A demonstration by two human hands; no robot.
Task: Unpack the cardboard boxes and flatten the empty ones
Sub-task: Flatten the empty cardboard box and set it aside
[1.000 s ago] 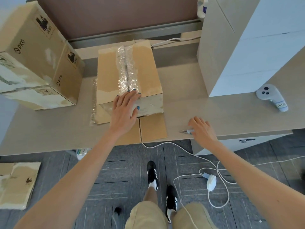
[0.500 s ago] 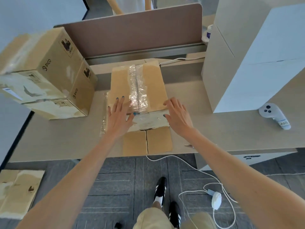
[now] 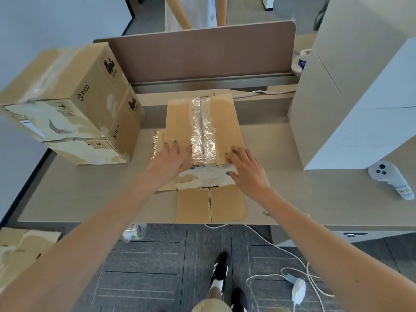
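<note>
A brown cardboard box (image 3: pixel 221 122) with a strip of clear tape along its top seam lies in the middle of the desk (image 3: pixel 90 190). Its near flaps (image 3: pixel 210 204) are spread flat toward the desk's front edge. My left hand (image 3: pixel 171 161) rests flat on the left of the box top, fingers apart, thumb on the torn white front face. My right hand (image 3: pixel 247 171) rests flat on the right of the top, thumb also on that face. Neither hand holds anything. Two taped PICO boxes (image 3: pixel 90 104) stand stacked at the left.
A tall white box (image 3: pixel 351 93) stands at the right, with a white controller (image 3: pixel 390 179) beside it. A small knife (image 3: pixel 266 213) lies at the desk's front edge. On the floor are flattened cardboard (image 3: pixel 20 246), a charger with cable (image 3: pixel 298 288) and my feet.
My right hand left the knife at the desk's edge and came down on the right of the box top. My left hand stayed on the box. The view tilted upward.
</note>
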